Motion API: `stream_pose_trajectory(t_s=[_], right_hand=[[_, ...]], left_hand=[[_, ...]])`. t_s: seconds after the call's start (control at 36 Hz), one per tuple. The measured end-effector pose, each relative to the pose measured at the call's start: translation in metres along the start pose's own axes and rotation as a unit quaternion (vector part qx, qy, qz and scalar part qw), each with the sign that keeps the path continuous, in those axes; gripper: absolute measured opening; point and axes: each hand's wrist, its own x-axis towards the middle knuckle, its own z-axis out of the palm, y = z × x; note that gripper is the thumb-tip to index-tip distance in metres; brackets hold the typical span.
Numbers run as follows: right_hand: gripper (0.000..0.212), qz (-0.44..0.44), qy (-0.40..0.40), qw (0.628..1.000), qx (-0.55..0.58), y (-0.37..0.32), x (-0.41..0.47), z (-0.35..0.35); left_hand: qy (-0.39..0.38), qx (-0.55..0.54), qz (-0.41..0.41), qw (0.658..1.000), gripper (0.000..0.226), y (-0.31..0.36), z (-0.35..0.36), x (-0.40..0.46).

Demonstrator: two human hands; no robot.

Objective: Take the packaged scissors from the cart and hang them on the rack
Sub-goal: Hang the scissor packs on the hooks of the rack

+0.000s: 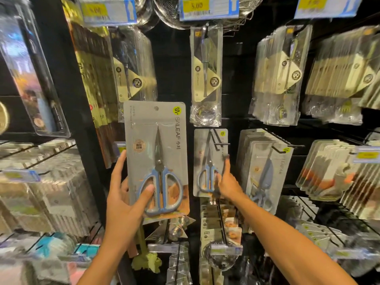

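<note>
My left hand [125, 194] grips a grey card pack of blue-handled scissors [157, 153], held upright in front of the black rack, thumb over the handle loops. To its right a second, matching scissors pack [208, 161] hangs on a black rack hook [221, 145]. My right hand [228, 182] grips that pack's lower right edge, fingers around its side. The cart is out of view.
Packs of cutlery [206, 73] hang above. Larger grey shears packs [265, 171] crowd the hook to the right. Price tags [207, 8] line the top. More packaged goods fill the hooks left [41, 182], below [222, 225] and far right [337, 173].
</note>
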Motion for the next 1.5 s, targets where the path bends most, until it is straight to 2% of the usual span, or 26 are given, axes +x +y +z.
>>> stream_pose_trajectory(t_s=[0.14,0.19,0.28,0.36,0.44,0.56,0.72,0.89,1.03,1.28,1.5], right_hand=[[0.084,-0.046,0.062,0.997,0.018,0.015,-0.015,0.011],[0.086,-0.075,0.064,0.994,0.050,0.025,-0.028,0.019],[0.088,-0.080,0.004,0.992,0.096,0.039,-0.047,0.027],[0.077,-0.082,-0.064,0.986,0.128,0.042,-0.067,0.025],[0.067,-0.133,-0.106,0.966,0.194,0.024,-0.090,0.011],[0.066,-0.206,-0.122,0.927,0.288,-0.011,-0.120,-0.011],[0.073,-0.272,-0.113,0.906,0.303,-0.032,-0.156,-0.036],[0.077,-0.244,-0.105,0.915,0.303,-0.002,-0.173,-0.038],[0.077,-0.226,-0.097,0.924,0.291,0.021,-0.178,-0.038],[0.079,-0.194,-0.062,0.937,0.284,0.035,-0.165,-0.047],[0.077,-0.193,-0.037,0.935,0.296,0.037,-0.152,-0.060]], left_hand=[[0.000,0.016,0.006,1.000,0.090,-0.002,-0.006,0.001],[-0.005,0.017,0.007,1.000,0.090,-0.004,-0.008,0.000],[-0.011,0.015,0.003,1.000,0.090,-0.005,-0.009,-0.005],[-0.013,0.008,-0.012,1.000,0.090,-0.004,-0.005,-0.012],[-0.019,0.004,-0.019,1.000,0.089,-0.001,0.002,-0.020],[-0.026,0.013,-0.020,0.999,0.086,0.004,0.013,-0.031],[-0.034,0.012,-0.039,0.999,0.089,0.013,0.034,-0.056],[-0.075,0.000,-0.101,0.992,0.097,0.002,0.041,-0.085],[-0.116,0.027,-0.142,0.983,0.095,-0.017,0.046,-0.093],[-0.173,0.047,-0.147,0.973,0.094,-0.034,0.065,-0.068],[-0.178,0.032,-0.136,0.974,0.094,-0.043,0.088,-0.047]])
